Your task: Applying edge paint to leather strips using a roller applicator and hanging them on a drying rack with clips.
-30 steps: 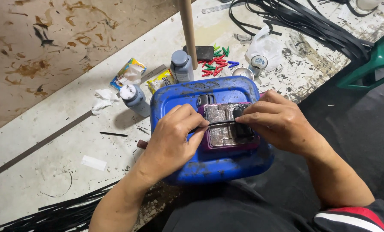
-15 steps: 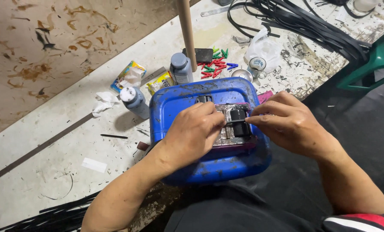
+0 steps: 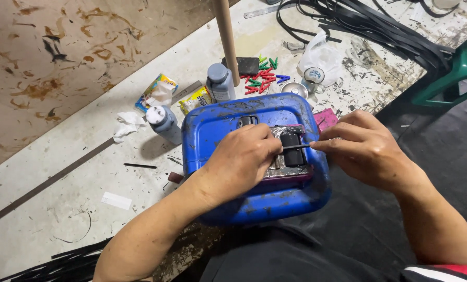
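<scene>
Right hands [image 3: 366,151] shifted rightward, one strip [image 3: 296,147], two bottles [image 3: 220,82]

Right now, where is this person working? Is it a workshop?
Probably a small craft workshop: a glue-stained worktable, small bottles, coloured pegs and heaps of black strips.

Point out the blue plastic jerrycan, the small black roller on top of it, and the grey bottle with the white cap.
Blue plastic jerrycan [image 3: 254,201]: head view, on its near side wall.
Small black roller [image 3: 293,147]: head view, on its middle.
Grey bottle with the white cap [image 3: 166,125]: head view, on its body.
</scene>
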